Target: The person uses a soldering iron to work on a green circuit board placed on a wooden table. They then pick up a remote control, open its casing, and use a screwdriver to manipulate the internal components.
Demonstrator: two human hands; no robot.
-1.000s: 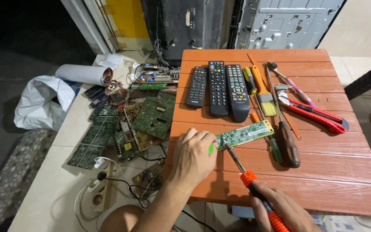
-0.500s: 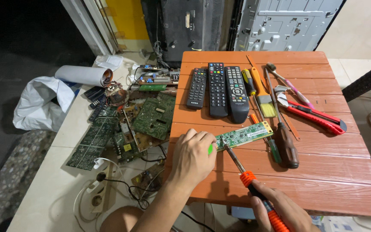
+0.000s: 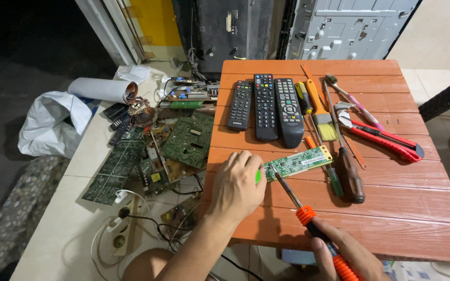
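Black remotes (image 3: 265, 106), three; one circuit board (image 3: 299, 162).

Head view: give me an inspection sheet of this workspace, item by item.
Surface: orange slatted table, low over pale floor tiles.
Job's things: small green circuit board; orange-handled screwdriver, tip at the board.
Clutter: three remotes, brush, red cutter, brown-handled screwdriver; scrap boards on the floor.
Hands: left hand pressing the board's left end; right hand gripping the screwdriver.
Cables: power strip with black and white leads.
Surroundings: white bag, paper roll, grey metal chassis.
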